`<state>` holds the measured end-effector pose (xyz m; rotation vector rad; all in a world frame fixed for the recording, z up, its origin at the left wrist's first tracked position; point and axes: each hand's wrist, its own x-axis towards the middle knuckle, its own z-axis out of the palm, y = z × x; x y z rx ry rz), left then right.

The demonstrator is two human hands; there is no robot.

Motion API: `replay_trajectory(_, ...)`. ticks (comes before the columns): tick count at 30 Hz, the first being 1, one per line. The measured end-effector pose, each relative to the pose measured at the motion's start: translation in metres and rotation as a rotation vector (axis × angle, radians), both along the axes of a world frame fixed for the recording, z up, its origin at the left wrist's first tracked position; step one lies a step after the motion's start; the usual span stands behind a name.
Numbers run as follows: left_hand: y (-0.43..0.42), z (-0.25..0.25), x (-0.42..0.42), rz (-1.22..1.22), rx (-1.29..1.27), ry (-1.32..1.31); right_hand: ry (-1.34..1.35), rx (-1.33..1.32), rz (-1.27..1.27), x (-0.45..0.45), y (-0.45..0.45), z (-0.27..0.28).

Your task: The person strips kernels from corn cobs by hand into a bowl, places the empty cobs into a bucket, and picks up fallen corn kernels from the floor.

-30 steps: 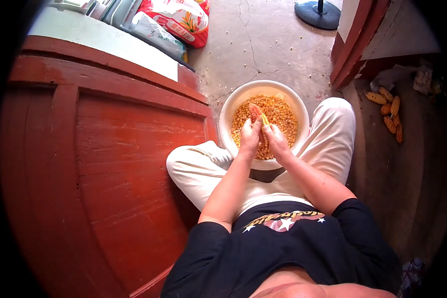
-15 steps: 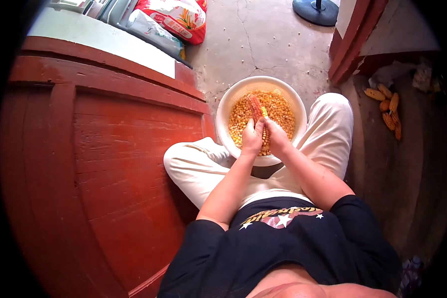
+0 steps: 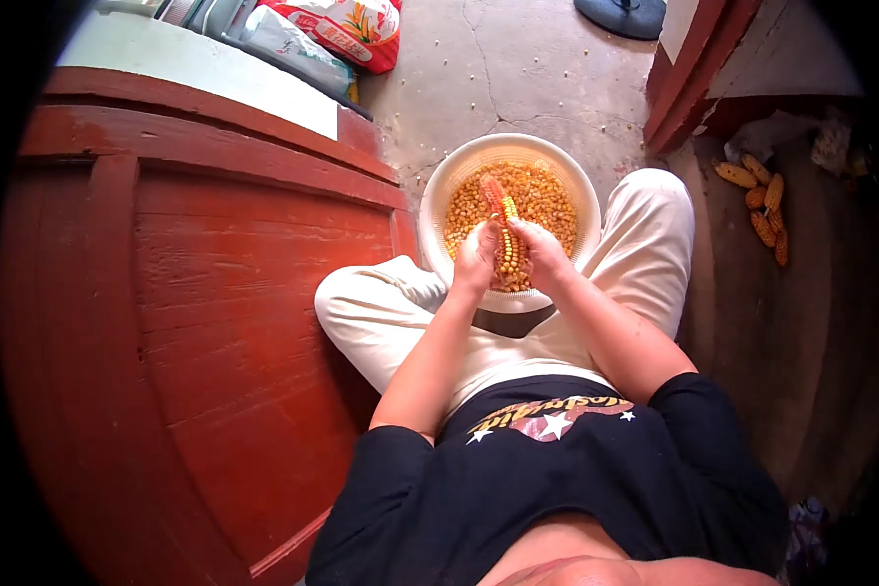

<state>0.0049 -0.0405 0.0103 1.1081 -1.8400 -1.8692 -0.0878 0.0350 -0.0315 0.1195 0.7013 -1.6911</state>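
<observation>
A round white basket [image 3: 434,207] between my legs holds many loose corn kernels [image 3: 549,200]. Above them my left hand [image 3: 476,256] is closed on a reddish, mostly bare cob [image 3: 492,192]. My right hand [image 3: 541,252] is closed on a corn cob with yellow kernels [image 3: 510,248], which lies against the reddish one. The two hands are close together, and their fingers partly hide both cobs.
Several corn cobs [image 3: 759,198] lie on the floor at the right, near a crumpled plastic bag [image 3: 774,133]. A red wooden door [image 3: 254,293] stands at the left. Red and white sacks [image 3: 347,29] and a black round base [image 3: 623,14] are at the top.
My hands have moved slightly apart, and more of the yellow-kernelled cob shows between them. The whole view has shifted, so the basket appears a little higher and further left.
</observation>
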Motion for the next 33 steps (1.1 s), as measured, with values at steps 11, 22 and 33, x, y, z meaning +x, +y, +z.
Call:
replay_trajectory(11, 0.024, -0.020, 0.006, 0.217, -0.579, -0.202, 0.239, 0.157, -0.005, 0.009, 0.004, 0.003)
replay_trajectory(22, -0.005, -0.035, 0.006, 0.005, -0.281, -0.108, 0.115, 0.048, 0.017, 0.005, 0.004, 0.009)
replay_trajectory(33, -0.012, -0.022, 0.000, 0.078, -0.210, -0.086, 0.103, 0.107, 0.084, 0.005, 0.003, 0.003)
